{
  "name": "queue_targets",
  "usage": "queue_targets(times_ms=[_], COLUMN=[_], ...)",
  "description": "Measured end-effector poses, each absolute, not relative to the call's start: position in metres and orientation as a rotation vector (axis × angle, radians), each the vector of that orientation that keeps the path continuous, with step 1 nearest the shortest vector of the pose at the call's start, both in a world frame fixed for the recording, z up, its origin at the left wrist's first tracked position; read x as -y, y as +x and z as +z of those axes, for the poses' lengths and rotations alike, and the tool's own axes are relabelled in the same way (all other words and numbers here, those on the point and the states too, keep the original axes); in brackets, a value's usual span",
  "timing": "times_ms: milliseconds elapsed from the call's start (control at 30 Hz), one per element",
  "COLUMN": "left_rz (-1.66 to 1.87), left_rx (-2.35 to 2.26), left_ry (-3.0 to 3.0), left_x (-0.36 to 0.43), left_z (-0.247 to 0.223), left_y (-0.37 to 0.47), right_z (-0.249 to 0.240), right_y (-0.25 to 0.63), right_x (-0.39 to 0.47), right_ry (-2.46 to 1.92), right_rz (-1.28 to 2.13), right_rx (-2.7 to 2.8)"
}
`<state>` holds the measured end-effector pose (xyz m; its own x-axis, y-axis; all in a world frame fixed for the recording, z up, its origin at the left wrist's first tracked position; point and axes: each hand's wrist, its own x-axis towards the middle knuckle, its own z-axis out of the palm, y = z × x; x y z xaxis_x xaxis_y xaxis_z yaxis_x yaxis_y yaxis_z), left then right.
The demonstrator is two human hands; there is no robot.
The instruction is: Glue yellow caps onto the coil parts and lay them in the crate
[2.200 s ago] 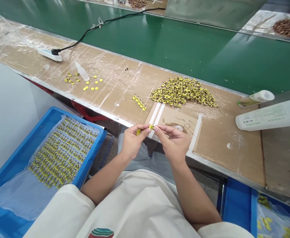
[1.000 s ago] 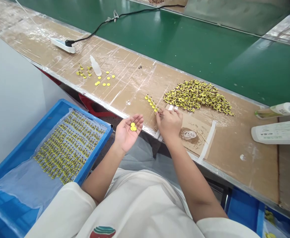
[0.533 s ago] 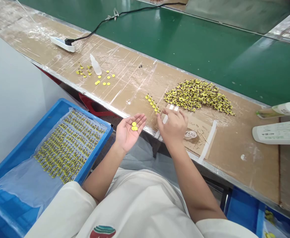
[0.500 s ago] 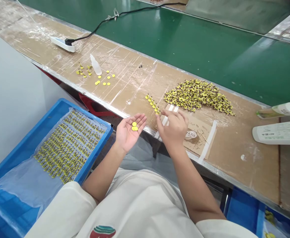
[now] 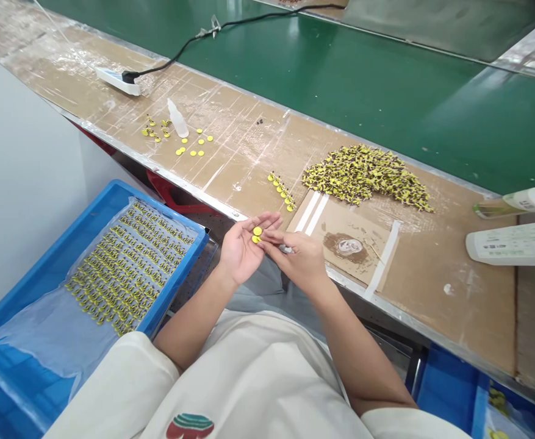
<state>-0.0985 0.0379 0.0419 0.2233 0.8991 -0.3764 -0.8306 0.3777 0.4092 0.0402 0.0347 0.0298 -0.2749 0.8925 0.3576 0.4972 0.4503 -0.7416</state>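
Observation:
My left hand (image 5: 243, 251) is palm up above the table's front edge, its fingers stretched out, holding yellow discs (image 5: 257, 231). My right hand (image 5: 298, 257) reaches across to that palm, thumb and fingertips closed on the edge of the lower yellow disc (image 5: 256, 239). Just beyond the hands, a short row of small figures on yellow disc bases (image 5: 282, 192) stands on the cardboard-covered table. To their right spreads a large heap of small yellow and dark brown figures (image 5: 368, 174). A clear dish (image 5: 349, 246) sits in a brown stain on a taped cardboard piece (image 5: 313, 235).
A blue tray (image 5: 111, 186) at lower left holds rows of figures on a white sheet. Further left on the table are a white dropper bottle (image 5: 177, 119), loose yellow discs (image 5: 201, 153) and a power strip (image 5: 118, 81). Containers (image 5: 518, 244) lie at right, before a green belt (image 5: 340, 73).
My right hand has moved left and towards me, from the row of figures to my left palm, where it grips a yellow disc. My left hand has shifted slightly right.

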Motion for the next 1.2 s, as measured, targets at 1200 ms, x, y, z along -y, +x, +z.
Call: queue_targets(times_ms=[1200], left_rz=[1.122], left_rx=[-0.683], left_ry=[0.521], left_x=[-0.012], left_z=[0.039], left_y=[-0.05], right_z=[0.067], right_y=[0.082], right_x=[-0.012], right_ry=[-1.148], right_rz=[1.568], right_rx=[0.791])
